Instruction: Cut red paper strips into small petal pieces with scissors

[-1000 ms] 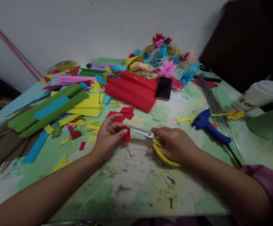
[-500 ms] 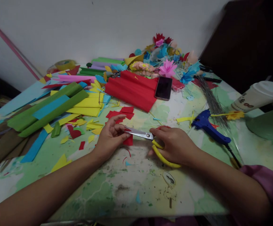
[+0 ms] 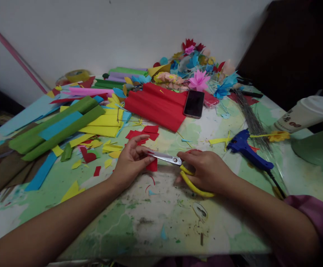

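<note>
My right hand (image 3: pixel 208 168) grips a pair of scissors (image 3: pixel 169 158) with yellow and red handles. Its silver blades point left and look nearly together. My left hand (image 3: pixel 132 157) pinches a small red paper piece between thumb and fingertips, right at the blade tips; most of that piece is hidden. Just below the blades shows a red paper square (image 3: pixel 152 165), and I cannot tell whether it is held or lies on the table. Several red paper pieces (image 3: pixel 150 129) lie behind my left hand. Thin red trimmings (image 3: pixel 152 180) are on the table below.
A blue glue gun (image 3: pixel 247 152) lies right of my right hand, near thin wires (image 3: pixel 250 115) and a lidded paper cup (image 3: pixel 307 113). Behind are a phone (image 3: pixel 194 104), a red crepe sheet (image 3: pixel 156 105) and paper flowers (image 3: pixel 199 79). Green crepe rolls (image 3: pixel 64 137) and yellow sheets (image 3: pixel 98 124) lie left.
</note>
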The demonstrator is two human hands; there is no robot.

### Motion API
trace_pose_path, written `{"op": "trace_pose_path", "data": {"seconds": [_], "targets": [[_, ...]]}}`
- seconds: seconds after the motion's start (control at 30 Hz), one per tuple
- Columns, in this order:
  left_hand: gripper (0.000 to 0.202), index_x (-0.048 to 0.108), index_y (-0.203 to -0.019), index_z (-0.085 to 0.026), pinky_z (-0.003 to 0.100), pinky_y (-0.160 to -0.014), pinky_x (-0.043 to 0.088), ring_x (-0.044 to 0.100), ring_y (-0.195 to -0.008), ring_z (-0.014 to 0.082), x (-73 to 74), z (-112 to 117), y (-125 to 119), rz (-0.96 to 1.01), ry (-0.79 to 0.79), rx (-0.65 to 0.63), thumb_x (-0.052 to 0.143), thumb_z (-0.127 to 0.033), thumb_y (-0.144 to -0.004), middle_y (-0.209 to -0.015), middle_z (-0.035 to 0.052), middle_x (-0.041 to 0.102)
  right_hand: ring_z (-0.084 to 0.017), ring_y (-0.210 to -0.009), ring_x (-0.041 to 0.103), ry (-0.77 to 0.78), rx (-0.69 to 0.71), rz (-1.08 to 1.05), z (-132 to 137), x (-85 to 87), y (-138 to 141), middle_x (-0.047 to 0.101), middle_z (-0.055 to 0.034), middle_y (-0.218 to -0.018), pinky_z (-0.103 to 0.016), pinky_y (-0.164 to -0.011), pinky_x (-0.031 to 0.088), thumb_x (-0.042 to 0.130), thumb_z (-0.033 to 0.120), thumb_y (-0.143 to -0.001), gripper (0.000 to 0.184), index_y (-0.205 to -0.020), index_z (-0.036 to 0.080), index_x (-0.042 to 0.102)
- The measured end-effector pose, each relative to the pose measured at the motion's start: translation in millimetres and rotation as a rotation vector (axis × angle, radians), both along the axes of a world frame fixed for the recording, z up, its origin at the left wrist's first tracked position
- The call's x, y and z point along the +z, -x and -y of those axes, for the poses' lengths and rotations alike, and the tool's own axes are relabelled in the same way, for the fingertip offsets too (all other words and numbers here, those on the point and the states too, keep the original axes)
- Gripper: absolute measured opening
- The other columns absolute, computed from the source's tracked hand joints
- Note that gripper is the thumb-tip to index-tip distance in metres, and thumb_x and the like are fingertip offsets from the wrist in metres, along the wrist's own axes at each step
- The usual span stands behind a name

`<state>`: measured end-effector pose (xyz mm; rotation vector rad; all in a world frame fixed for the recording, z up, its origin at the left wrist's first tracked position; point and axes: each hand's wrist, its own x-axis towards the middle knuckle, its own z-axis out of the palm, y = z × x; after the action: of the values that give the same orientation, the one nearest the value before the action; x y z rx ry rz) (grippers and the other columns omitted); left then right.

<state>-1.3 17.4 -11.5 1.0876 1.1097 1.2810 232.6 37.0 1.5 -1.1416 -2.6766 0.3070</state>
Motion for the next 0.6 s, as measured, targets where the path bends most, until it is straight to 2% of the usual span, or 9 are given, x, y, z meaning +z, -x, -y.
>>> {"op": "trace_pose_path", "data": {"seconds": [0.3,0.6], "targets": [[0.058,0.051,-0.115,-0.02,0.02,-0.058,0.052,0.062,-0.062,0.0098,-0.6,-0.9,0.5,0.006,-0.018,0.033,0.076,-0.013,-0.064,-0.073,-0.0036,0.066,-0.02,-0.075,0.062,0.023,-0.019,-0.012,-0.3,-0.6,-0.2,0.068,-0.0078,-0.087,-0.027,-0.063,0.037,0.056,0.06,-0.08,0.052,-0.112,0.019,0.061],[0.058,0.051,-0.117,-0.019,0.02,-0.056,0.052,0.06,-0.06,0.0097,0.0,-1.4,0.4,-0.015,-0.015,0.072,0.076,-0.015,-0.065,-0.069,-0.0046,0.064,-0.019,-0.072,0.061,-0.002,-0.028,-0.043,-0.9,-4.2,-1.1,0.068,-0.0064,-0.084,-0.026,-0.062,0.037,0.055,0.058,-0.081,0.048,-0.11,0.02,0.062]]}}
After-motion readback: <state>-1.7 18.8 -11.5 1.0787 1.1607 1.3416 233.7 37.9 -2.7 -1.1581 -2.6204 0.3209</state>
